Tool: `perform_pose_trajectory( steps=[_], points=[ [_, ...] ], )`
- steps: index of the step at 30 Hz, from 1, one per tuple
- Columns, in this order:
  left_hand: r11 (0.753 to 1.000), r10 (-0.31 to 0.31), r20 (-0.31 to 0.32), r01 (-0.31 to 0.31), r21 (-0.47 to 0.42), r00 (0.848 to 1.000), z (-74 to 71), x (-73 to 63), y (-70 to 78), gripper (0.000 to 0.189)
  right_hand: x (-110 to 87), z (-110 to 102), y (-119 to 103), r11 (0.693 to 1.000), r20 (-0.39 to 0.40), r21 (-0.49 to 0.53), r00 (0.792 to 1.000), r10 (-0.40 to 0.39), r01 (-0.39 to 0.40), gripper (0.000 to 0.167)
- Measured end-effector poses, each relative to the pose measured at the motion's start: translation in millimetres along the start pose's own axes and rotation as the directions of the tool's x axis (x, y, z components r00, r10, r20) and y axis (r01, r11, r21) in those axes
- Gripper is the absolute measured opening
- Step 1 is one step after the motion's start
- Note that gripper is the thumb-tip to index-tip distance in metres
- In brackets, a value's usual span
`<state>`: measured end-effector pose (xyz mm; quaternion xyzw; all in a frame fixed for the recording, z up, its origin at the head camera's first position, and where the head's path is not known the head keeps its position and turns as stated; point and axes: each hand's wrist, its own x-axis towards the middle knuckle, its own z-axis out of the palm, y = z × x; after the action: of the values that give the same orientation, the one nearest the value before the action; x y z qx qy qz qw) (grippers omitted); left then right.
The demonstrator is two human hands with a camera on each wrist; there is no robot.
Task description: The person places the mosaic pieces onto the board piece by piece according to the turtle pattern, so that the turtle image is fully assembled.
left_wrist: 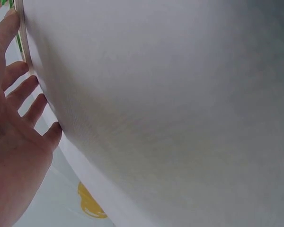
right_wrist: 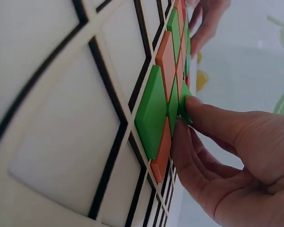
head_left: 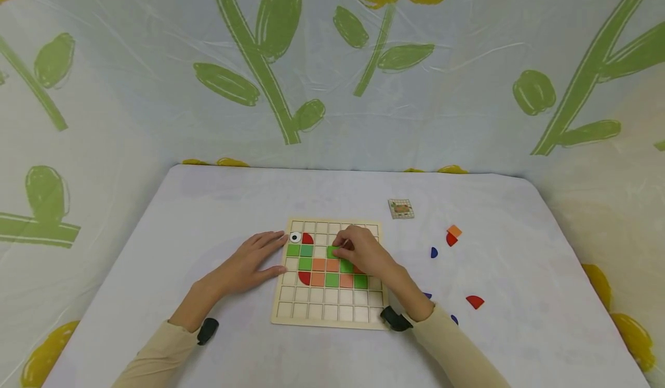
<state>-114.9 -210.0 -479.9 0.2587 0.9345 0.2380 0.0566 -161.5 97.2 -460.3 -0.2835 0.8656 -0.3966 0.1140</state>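
Observation:
A wooden grid board (head_left: pixel 330 312) lies on the table with green, orange and red flat tiles in its cells. My right hand (head_left: pixel 363 252) pinches a green square tile (right_wrist: pixel 184 100) between thumb and fingers, low over an upper middle cell. Beside it sit other tiles, among them a large-looking green tile (right_wrist: pixel 152 113) in the right wrist view. A white eye disc (head_left: pixel 295 237) and a red quarter-round tile (head_left: pixel 307 239) occupy the upper left cells. My left hand (head_left: pixel 250 265) rests along the board's left edge, fingers extended, thumb apart, and holds nothing.
Right of the board lie an orange square (head_left: pixel 454 230), a red piece (head_left: pixel 451 239), a blue half-round (head_left: pixel 433 252) and a red quarter-round (head_left: pixel 475 302). Further blue pieces are partly hidden by the right arm. A small picture card (head_left: pixel 401 208) lies behind the board's right corner.

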Motion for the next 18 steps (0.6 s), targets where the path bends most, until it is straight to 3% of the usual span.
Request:
perform_pose_trajectory(
  steps=[7, 18],
  points=[
    [1.000, 0.010, -0.003, -0.010, 0.000, 1.000, 0.6, 0.8, 0.3, 0.072, -1.8, 1.7, -1.6, 0.999, -0.024, -0.006, 0.999, 0.046, -0.046, 0.007],
    [1.000, 0.004, -0.007, -0.004, -0.003, 1.000, 0.6, 0.7, 2.1, 0.073, -8.5, -11.1, 8.2, 1.000, -0.030, -0.005, 0.999, 0.016, -0.017, 0.008]
  ],
)
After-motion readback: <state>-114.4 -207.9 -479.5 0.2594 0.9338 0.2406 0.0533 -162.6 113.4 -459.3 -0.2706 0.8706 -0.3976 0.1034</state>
